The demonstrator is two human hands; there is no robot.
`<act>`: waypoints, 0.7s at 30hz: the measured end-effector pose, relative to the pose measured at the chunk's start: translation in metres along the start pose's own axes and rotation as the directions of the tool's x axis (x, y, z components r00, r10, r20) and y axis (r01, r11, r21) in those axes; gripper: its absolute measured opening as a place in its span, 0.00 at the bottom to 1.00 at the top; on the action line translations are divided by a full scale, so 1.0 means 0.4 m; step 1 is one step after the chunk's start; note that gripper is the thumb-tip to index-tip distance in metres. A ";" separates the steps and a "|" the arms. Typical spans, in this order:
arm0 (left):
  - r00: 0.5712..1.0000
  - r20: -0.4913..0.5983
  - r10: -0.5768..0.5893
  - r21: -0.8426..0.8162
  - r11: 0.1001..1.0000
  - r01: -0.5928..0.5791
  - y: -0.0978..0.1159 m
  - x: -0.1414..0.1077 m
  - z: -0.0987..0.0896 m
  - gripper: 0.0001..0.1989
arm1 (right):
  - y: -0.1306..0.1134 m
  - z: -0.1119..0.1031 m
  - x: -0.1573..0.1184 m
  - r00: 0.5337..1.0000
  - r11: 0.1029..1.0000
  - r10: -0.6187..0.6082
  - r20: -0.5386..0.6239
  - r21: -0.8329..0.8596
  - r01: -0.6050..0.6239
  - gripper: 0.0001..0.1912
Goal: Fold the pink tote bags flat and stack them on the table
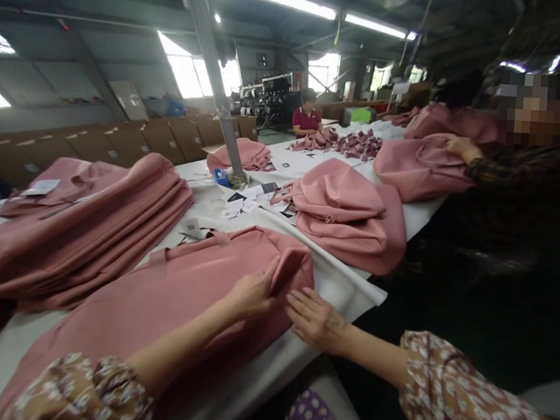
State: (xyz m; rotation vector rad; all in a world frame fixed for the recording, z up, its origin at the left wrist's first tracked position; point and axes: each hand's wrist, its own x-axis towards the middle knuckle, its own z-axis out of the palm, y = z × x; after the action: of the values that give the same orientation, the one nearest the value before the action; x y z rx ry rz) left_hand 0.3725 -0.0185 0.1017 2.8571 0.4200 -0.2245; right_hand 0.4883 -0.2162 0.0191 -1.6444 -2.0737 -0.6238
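Observation:
A large pink bag (159, 297) of smooth, leather-like material lies across the white-covered table in front of me, with a strap and a white tag at its far edge. My left hand (252, 294) grips the folded end of this bag, its thumb side along the fold and some fingers hidden. Against the same end, from the right, rests my right hand (317, 321), fingers stretched out and lying on the material. Just beyond sits a rounded pink backpack (342, 214) with a zip.
Stacked pink bags (130, 225) stand on the left. A metal post (221, 91) rises by a blue tape dispenser (221, 178) and scattered paper tags (244, 204). On the right, a co-worker's hand (463, 148) touches another pink bag (420, 168). Another person (308, 116) sits behind small pink pieces (359, 144).

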 end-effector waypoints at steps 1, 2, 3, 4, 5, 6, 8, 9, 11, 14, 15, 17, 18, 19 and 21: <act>0.999 0.016 0.031 -0.010 0.999 -0.031 -0.008 0.004 -0.004 0.46 | 0.018 0.005 -0.009 0.998 0.999 0.041 0.052 0.011 -0.042 0.21; 0.998 0.024 0.063 -0.035 0.997 -0.062 -0.017 0.006 -0.008 0.45 | 0.034 0.015 -0.016 0.991 0.995 0.078 0.111 0.047 -0.084 0.24; 0.995 0.026 0.100 -0.074 0.992 -0.098 -0.024 0.005 -0.008 0.44 | 0.046 0.028 -0.021 0.980 0.987 0.109 0.169 0.098 -0.127 0.27; 0.989 0.026 0.149 -0.119 0.982 -0.145 -0.029 0.000 -0.004 0.43 | 0.056 0.043 -0.024 0.968 0.974 0.131 0.214 0.152 -0.166 0.30; 0.978 0.028 0.208 -0.164 0.966 -0.201 -0.032 -0.006 0.005 0.41 | 0.064 0.061 -0.026 0.958 0.959 0.150 0.246 0.201 -0.202 0.31; 0.962 0.031 0.271 -0.200 0.945 -0.260 -0.033 -0.014 0.021 0.40 | 0.070 0.081 -0.026 0.950 0.942 0.166 0.263 0.243 -0.232 0.31; 0.917 0.054 0.396 -0.240 0.896 -0.373 -0.030 -0.029 0.070 0.37 | 0.078 0.122 -0.023 0.942 0.914 0.191 0.276 0.300 -0.274 0.26; 0.897 0.059 0.437 -0.244 0.878 -0.412 -0.029 -0.035 0.100 0.36 | 0.081 0.142 -0.020 0.940 0.903 0.193 0.282 0.324 -0.283 0.21; 0.884 0.045 0.464 -0.242 0.864 -0.441 -0.029 -0.043 0.160 0.36 | 0.083 0.175 -0.015 0.933 0.868 0.207 0.294 0.385 -0.314 0.15; 0.906 -0.003 0.423 -0.221 0.883 -0.414 -0.039 -0.045 0.223 0.33 | 0.082 0.190 -0.011 0.909 0.787 0.279 0.310 0.467 -0.402 0.12; 0.910 -0.014 0.414 -0.206 0.889 -0.408 -0.044 -0.044 0.234 0.31 | 0.084 0.186 -0.010 0.895 0.752 0.311 0.319 0.494 -0.437 0.11; 0.912 -0.036 0.410 -0.164 0.897 -0.410 -0.052 -0.045 0.245 0.30 | 0.098 0.166 -0.009 0.848 0.656 0.402 0.346 0.537 -0.530 0.10; 0.911 -0.050 0.409 -0.142 0.900 -0.412 -0.056 -0.045 0.248 0.30 | 0.112 0.152 -0.008 0.807 0.591 0.465 0.364 0.551 -0.589 0.10; 0.911 -0.066 0.406 -0.122 0.903 -0.412 -0.059 -0.047 0.250 0.30 | 0.130 0.139 -0.006 0.749 0.514 0.542 0.380 0.555 -0.654 0.11; 0.909 -0.100 0.404 -0.075 0.908 -0.411 -0.063 -0.049 0.254 0.30 | 0.179 0.115 0.001 0.587 0.326 0.702 0.404 0.550 -0.769 0.17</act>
State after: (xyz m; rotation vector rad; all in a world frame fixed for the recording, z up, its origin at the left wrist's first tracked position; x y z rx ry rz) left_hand 0.3346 -0.0267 0.0025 2.7839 -0.1566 -0.0068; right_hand 0.5560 -0.1747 -0.0120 -1.8574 -1.0621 0.5208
